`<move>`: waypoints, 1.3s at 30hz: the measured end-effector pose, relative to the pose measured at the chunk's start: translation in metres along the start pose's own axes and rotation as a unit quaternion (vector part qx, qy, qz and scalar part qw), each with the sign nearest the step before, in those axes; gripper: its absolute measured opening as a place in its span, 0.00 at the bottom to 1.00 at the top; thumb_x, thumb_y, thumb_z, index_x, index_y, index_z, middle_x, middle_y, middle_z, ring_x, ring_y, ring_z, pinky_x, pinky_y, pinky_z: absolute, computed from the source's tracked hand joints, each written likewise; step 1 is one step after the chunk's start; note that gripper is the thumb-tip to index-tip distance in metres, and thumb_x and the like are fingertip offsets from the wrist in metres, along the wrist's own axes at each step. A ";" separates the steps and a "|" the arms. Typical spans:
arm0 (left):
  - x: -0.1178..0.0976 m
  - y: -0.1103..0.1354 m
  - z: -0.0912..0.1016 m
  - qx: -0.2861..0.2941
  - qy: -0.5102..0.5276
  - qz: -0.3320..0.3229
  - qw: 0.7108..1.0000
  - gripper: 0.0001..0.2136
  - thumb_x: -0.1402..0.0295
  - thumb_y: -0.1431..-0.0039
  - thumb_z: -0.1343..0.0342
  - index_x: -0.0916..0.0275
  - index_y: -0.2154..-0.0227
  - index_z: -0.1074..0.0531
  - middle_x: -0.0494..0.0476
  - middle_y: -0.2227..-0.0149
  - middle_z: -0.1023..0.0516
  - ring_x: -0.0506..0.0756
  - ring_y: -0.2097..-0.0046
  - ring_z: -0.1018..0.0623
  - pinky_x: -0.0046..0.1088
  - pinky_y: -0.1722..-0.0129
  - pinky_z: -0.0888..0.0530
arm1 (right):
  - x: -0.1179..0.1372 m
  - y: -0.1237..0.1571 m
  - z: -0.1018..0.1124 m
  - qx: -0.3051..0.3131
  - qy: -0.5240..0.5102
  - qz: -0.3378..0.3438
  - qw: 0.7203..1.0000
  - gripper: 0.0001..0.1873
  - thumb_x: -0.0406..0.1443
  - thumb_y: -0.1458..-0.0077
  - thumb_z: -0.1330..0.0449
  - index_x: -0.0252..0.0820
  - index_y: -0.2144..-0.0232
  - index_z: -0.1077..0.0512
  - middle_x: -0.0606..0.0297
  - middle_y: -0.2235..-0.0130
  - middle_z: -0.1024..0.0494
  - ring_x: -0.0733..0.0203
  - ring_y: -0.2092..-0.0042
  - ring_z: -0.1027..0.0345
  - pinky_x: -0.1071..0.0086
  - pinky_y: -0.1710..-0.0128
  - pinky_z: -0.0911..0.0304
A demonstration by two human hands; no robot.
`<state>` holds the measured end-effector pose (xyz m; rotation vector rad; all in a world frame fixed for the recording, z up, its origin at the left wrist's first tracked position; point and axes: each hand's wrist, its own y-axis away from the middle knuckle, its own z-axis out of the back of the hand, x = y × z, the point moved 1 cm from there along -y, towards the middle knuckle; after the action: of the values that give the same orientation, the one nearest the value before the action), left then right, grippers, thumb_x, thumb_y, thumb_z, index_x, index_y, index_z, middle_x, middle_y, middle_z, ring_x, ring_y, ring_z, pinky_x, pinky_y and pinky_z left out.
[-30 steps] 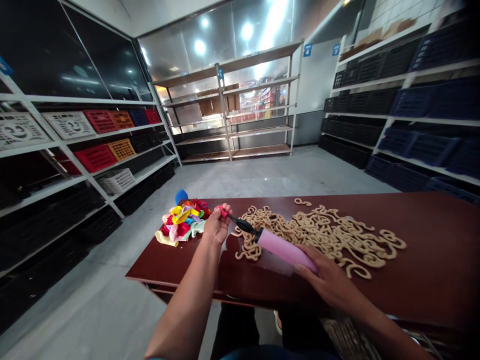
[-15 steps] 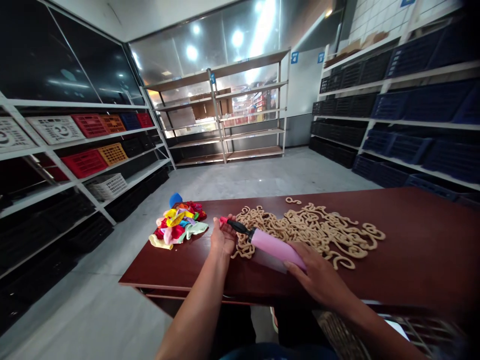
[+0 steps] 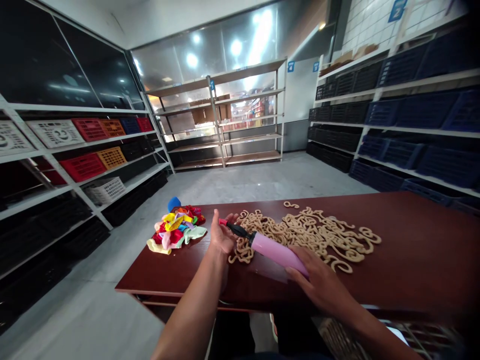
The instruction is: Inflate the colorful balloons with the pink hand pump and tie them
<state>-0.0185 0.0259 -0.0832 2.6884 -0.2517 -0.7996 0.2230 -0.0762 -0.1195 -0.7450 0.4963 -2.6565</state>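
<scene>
A pink hand pump with a black nozzle end is held aslant over the table, its tip pointing left. My right hand is wrapped around the pump's lower body. On the nozzle tip sits a small red piece that looks like a balloon. Behind that tip my left hand is open, thumb raised and fingers apart, with the nozzle resting across or just over its palm. A heap of colourful limp balloons lies left of my left hand. Beyond the pump is a spread of tan, curly rope-like pieces.
The dark red table stands before me. Shelves with red, orange and white crates line the left; blue and black crates fill the right-hand racks. A metal shelf unit stands at the back wall.
My left fingers, closed around the red balloon at the nozzle before, have spread and the thumb has lifted. The pump stays in my right hand. The view has shifted slightly.
</scene>
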 end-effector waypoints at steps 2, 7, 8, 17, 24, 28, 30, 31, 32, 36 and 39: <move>-0.004 -0.006 -0.001 -0.012 0.037 -0.031 0.999 0.13 0.58 0.49 0.44 0.64 0.73 0.34 0.56 0.72 0.28 0.53 0.70 0.26 0.32 0.67 0.29 | 0.000 0.000 0.000 0.003 0.002 0.006 1.000 0.22 0.43 0.45 0.49 0.43 0.49 0.39 0.56 0.50 0.32 0.54 0.48 0.38 0.57 0.49 0.40; -0.011 -0.015 -0.003 0.028 0.109 -0.093 0.989 0.17 0.62 0.42 0.51 0.61 0.83 0.48 0.44 0.86 0.48 0.46 0.85 0.42 0.25 0.81 0.38 | -0.003 -0.021 -0.003 -0.006 0.013 0.055 0.998 0.23 0.39 0.49 0.46 0.43 0.49 0.38 0.56 0.50 0.32 0.53 0.49 0.38 0.58 0.49 0.42; -0.015 -0.015 -0.005 0.032 0.113 -0.106 0.987 0.18 0.62 0.41 0.52 0.61 0.83 0.50 0.44 0.87 0.50 0.46 0.85 0.44 0.25 0.81 0.39 | -0.002 -0.030 -0.003 -0.008 0.017 0.064 0.998 0.24 0.39 0.50 0.44 0.43 0.50 0.38 0.56 0.50 0.32 0.53 0.49 0.38 0.58 0.50 0.41; -0.052 -0.003 -0.048 0.021 0.035 -0.247 0.968 0.20 0.60 0.43 0.52 0.61 0.83 0.53 0.45 0.87 0.47 0.47 0.83 0.39 0.27 0.77 0.35 | 0.010 -0.124 -0.012 0.002 0.099 0.074 0.992 0.25 0.38 0.55 0.40 0.41 0.54 0.38 0.56 0.58 0.28 0.54 0.57 0.34 0.65 0.59 0.41; -0.033 -0.022 -0.053 0.015 -0.026 -0.291 0.956 0.20 0.62 0.45 0.50 0.60 0.82 0.56 0.42 0.88 0.52 0.46 0.86 0.44 0.26 0.80 0.38 | -0.017 -0.128 -0.042 -0.033 0.067 0.069 0.995 0.17 0.37 0.55 0.42 0.40 0.60 0.36 0.60 0.62 0.28 0.57 0.60 0.34 0.68 0.61 0.44; -0.045 -0.036 -0.070 -0.011 -0.051 -0.307 0.950 0.18 0.62 0.44 0.53 0.60 0.82 0.56 0.41 0.88 0.53 0.46 0.87 0.46 0.25 0.82 0.40 | -0.034 -0.129 -0.042 -0.037 0.058 0.037 0.997 0.17 0.38 0.55 0.42 0.42 0.60 0.35 0.61 0.62 0.27 0.58 0.60 0.34 0.68 0.61 0.44; -0.064 -0.039 -0.084 -0.007 -0.070 -0.321 0.944 0.18 0.63 0.45 0.52 0.60 0.82 0.56 0.41 0.88 0.53 0.46 0.87 0.46 0.25 0.83 0.41 | -0.039 -0.132 -0.040 -0.037 0.063 0.014 0.997 0.17 0.38 0.55 0.42 0.42 0.60 0.35 0.61 0.62 0.27 0.57 0.60 0.34 0.68 0.62 0.44; -0.075 -0.039 -0.090 -0.005 -0.081 -0.329 0.941 0.18 0.63 0.45 0.52 0.60 0.82 0.56 0.41 0.88 0.53 0.46 0.87 0.46 0.25 0.83 0.40 | -0.041 -0.134 -0.039 -0.038 0.066 0.005 0.997 0.17 0.38 0.55 0.42 0.42 0.60 0.35 0.60 0.62 0.27 0.57 0.60 0.34 0.68 0.63 0.44; -0.086 -0.038 -0.097 -0.008 -0.090 -0.334 0.938 0.18 0.64 0.45 0.52 0.60 0.82 0.56 0.41 0.88 0.53 0.45 0.87 0.46 0.24 0.83 0.40 | -0.043 -0.136 -0.038 -0.041 0.069 -0.001 0.997 0.17 0.38 0.55 0.42 0.42 0.60 0.35 0.60 0.62 0.27 0.57 0.61 0.34 0.68 0.63 0.44; -0.111 -0.036 -0.117 0.001 -0.115 -0.354 0.928 0.18 0.65 0.46 0.52 0.60 0.81 0.56 0.41 0.87 0.55 0.45 0.87 0.47 0.23 0.83 0.41 | -0.049 -0.140 -0.040 -0.054 0.070 -0.012 0.996 0.16 0.39 0.54 0.43 0.42 0.61 0.36 0.60 0.62 0.27 0.56 0.60 0.34 0.67 0.62 0.43; -0.100 -0.040 -0.121 0.019 -0.123 -0.353 0.927 0.19 0.64 0.46 0.50 0.60 0.81 0.57 0.41 0.87 0.55 0.44 0.87 0.47 0.23 0.84 0.41 | -0.051 -0.140 -0.044 -0.044 0.073 -0.033 0.996 0.16 0.39 0.54 0.42 0.41 0.61 0.36 0.59 0.62 0.27 0.56 0.61 0.33 0.67 0.63 0.43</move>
<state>-0.0308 0.1195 0.0478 2.7039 0.6982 -1.3352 0.2083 0.0785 -0.1187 -0.6044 0.6400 -2.7797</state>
